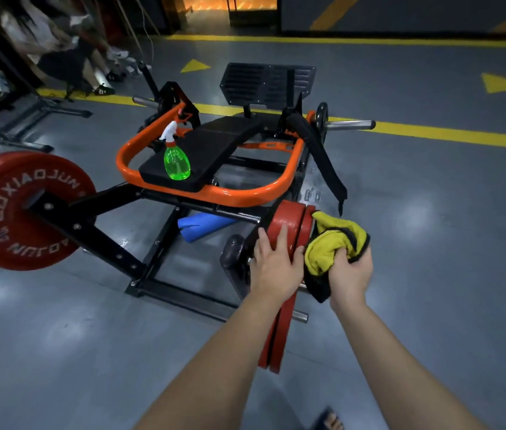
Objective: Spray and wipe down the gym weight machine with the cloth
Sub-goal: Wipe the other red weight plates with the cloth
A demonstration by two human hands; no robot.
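Gym weight machine (233, 197): low sled-type frame with an orange tube loop and a black pad (214, 150). It sits on grey floor, ahead of the person and slightly to the left. A large red plate (12, 212) is loaded on the far left arm.

Near-side red plates (289, 221): a pair stands on edge at the machine's right corner, directly under the hands. Their rims run in a line from the person's feet away toward the frame, so the broad faces look left and right.

Spray bottle (177, 162): green with a white trigger, upright on the near end of the pad. It is ahead and left of both hands and well apart from them. The left hand is the nearer one.

Cloth (329, 243): yellow with a dark border, bunched up. It lies against the right side of the plate pair near the upper rim.

Left hand (276, 268): laid flat over the rim of the plates, fingers straight and spread, closed around nothing. It appears to be steadying them.

Right hand (351, 271): fingers curl into the bunched cloth from below and hold it firmly.

Judgement: the wipe is on the plates' outer, right-hand face. The cloth sits to that side, so the stroke likely follows the rim's line, away or back. A respray would mean a reach forward and left.
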